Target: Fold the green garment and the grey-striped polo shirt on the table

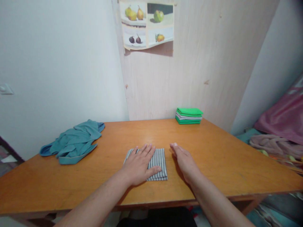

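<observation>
A small folded cloth with grey and white stripes (159, 162) lies near the front edge of the wooden table (220, 157). My left hand (139, 164) rests flat on the cloth's left half, fingers spread. My right hand (183, 160) stands on its edge on the bare table just to the right of the cloth, fingers straight and together, holding nothing. A crumpled teal garment (73, 142) lies at the table's left side. A neat stack of folded green and grey cloths (188, 115) sits at the back of the table against the wall.
A pale wooden panel (189, 69) with a fruit picture (147, 23) rises behind the table. To the right, beyond the table edge, lie pink and mauve fabrics (281, 123). A white wall stands on the left.
</observation>
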Demonstrator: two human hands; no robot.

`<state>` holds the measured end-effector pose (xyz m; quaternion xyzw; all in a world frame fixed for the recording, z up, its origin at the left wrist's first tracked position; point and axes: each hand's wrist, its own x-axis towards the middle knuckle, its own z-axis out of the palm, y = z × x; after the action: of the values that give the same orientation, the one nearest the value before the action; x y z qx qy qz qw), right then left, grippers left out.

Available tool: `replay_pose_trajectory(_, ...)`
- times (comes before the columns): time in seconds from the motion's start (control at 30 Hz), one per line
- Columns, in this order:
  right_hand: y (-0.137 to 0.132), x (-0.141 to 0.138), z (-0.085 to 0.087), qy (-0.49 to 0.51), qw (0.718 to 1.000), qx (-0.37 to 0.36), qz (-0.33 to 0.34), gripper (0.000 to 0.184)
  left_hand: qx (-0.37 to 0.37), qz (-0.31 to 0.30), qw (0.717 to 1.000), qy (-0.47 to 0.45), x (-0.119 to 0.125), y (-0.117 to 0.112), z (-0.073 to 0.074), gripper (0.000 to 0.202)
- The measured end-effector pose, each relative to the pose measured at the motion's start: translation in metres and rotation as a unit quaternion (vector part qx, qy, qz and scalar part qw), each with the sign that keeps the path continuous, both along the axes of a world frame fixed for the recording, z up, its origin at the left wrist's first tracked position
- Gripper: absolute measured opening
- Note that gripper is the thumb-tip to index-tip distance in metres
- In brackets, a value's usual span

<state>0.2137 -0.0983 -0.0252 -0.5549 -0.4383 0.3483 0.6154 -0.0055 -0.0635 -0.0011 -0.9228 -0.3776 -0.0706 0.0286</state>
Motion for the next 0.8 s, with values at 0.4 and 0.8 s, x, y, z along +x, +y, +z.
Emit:
replay_pose_trajectory(0.4, 0.0, -0.002, 0.012, -0.381, 0.918, 0.014, 0.112, 0.059, -0.005, -0.008, 1.0, 0.006, 0.0, 0.0, 0.0, 0.094)
replay_pose_trajectory(0.8, -0.008, -0.008, 0.013, -0.526, 0.831, -0.056, 0.171, 0.067, -0.011, -0.007, 1.0, -0.003, 0.0, -0.001, -0.002, 0.094)
